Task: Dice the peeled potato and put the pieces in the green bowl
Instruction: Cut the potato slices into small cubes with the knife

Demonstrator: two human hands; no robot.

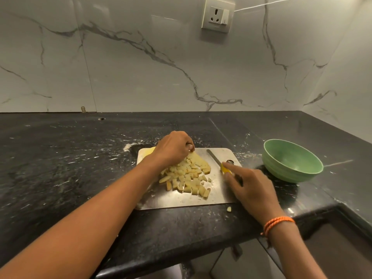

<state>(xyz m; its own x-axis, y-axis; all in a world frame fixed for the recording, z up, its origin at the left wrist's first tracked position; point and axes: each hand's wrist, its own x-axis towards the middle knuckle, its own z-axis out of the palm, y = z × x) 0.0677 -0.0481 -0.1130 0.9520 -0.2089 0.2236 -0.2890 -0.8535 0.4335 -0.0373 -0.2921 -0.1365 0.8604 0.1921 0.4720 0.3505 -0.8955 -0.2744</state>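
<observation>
1. Forearms enter from the bottom edge; an orange braided wristband (pixel 278 223) sits on the right wrist.
2. Right hand (pixel 253 188) lies over the knife (pixel 218 161) at the board's right side, fingers loosely extended on the yellow handle, not clearly wrapped round it; the blade lies flat, so the knife looks parked rather than cutting.
3. Left hand (pixel 174 148) is curled at the far end of the pile, fingertips pinching a potato piece, probably gathering or steadying.
4. Diced potato (pixel 188 176): pale yellow, blocky, uneven cubes and some longer sticks heaped mid-board; one stray bit (pixel 229 208) lies on the counter just off the near edge.
5. Cutting board (pixel 181 201): flat, brushed steel look, rounded corners.
6. Green bowl (pixel 291 161): ribbed outside, smooth inside, no pieces visible in it, near the board's right, handy for transfer.
7. Counter (pixel 70 158): dark speckled stone; marble-look wall behind with a socket (pixel 218 15).
8. Judgement: dicing is mostly done, transfer not yet begun.
</observation>
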